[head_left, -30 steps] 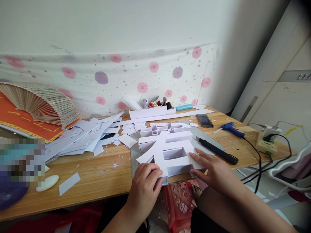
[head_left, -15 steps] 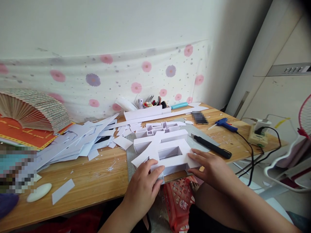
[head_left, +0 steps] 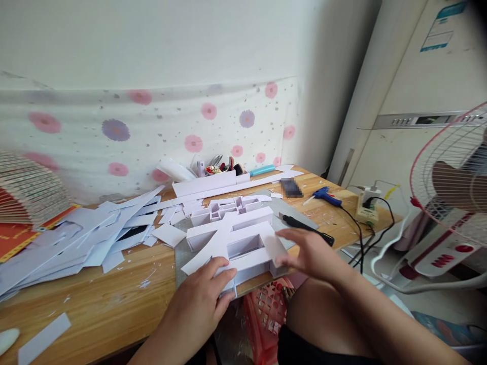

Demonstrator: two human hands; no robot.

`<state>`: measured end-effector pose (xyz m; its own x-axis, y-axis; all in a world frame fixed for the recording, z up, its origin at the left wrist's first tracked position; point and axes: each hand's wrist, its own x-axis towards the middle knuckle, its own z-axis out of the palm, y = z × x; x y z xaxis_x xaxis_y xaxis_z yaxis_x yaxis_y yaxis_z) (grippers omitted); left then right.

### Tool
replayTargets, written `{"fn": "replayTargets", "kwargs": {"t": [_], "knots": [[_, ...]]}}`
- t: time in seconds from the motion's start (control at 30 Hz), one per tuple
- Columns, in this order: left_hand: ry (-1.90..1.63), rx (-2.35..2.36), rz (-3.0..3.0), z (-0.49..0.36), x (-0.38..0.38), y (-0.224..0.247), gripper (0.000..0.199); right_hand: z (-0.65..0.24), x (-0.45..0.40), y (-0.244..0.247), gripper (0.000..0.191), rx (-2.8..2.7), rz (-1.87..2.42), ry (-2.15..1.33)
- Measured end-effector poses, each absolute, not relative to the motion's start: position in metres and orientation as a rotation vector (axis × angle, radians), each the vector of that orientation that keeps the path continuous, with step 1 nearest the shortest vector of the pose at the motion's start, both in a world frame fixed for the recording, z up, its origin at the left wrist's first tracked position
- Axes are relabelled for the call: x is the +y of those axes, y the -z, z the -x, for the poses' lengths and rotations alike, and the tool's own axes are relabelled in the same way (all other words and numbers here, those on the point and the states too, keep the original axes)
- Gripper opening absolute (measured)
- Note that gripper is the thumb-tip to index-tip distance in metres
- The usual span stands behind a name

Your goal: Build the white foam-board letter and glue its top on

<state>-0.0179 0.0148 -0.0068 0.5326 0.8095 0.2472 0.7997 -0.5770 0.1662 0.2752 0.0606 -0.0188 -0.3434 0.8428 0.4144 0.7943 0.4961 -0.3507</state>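
A white model (head_left: pixel 243 235) built of cut card or foam board, with a rectangular opening in its top, lies at the table's front edge. My left hand (head_left: pixel 201 294) presses on its near left end, thumb and fingers closed around the corner. At the model's right end, my right hand (head_left: pixel 312 253) spans a small, blurred white card piece (head_left: pixel 276 248) between thumb and fingers. This piece looks tilted; whether it is joined to the model cannot be told. Behind lies another group of small white box shapes (head_left: pixel 228 205). A black utility knife (head_left: pixel 308 229) rests to the right.
White card offcuts (head_left: pixel 95 233) are heaped on the left. A blue glue gun (head_left: pixel 327 196), a phone (head_left: pixel 291 187) and a power strip (head_left: pixel 367 209) with cables are on the right. Below the edge is a red plastic basket (head_left: pixel 262 309). A fan (head_left: pixel 452 177) stands at far right.
The view has swung to the right. My right hand has risen slightly at the model's right end, and the card piece there has tilted. My left hand stays on the near left corner.
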Motion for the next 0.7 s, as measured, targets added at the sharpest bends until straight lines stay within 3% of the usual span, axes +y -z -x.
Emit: {"fn": "replayTargets", "kwargs": {"t": [0.17, 0.3, 0.53, 0.7], "knots": [[-0.068, 1.461, -2.633, -0.001, 0.021, -0.030, 0.016, -0.362, 0.147, 0.010, 0.034, -1.595, 2.132, 0.056], [0.024, 1.478, -2.659, -0.018, 0.028, -0.031, 0.010, -0.420, 0.203, 0.022, 0.033, -1.399, 2.340, -0.026], [-0.154, 1.572, -2.640, -0.019, 0.041, -0.006, 0.009, -0.443, 0.226, 0.040, 0.018, -1.218, 2.289, -0.219], [-0.227, 1.594, -2.582, -0.015, 0.043, -0.001, 0.006, -0.433, 0.212, 0.021, 0.031, -1.096, 1.975, -0.400]]}}
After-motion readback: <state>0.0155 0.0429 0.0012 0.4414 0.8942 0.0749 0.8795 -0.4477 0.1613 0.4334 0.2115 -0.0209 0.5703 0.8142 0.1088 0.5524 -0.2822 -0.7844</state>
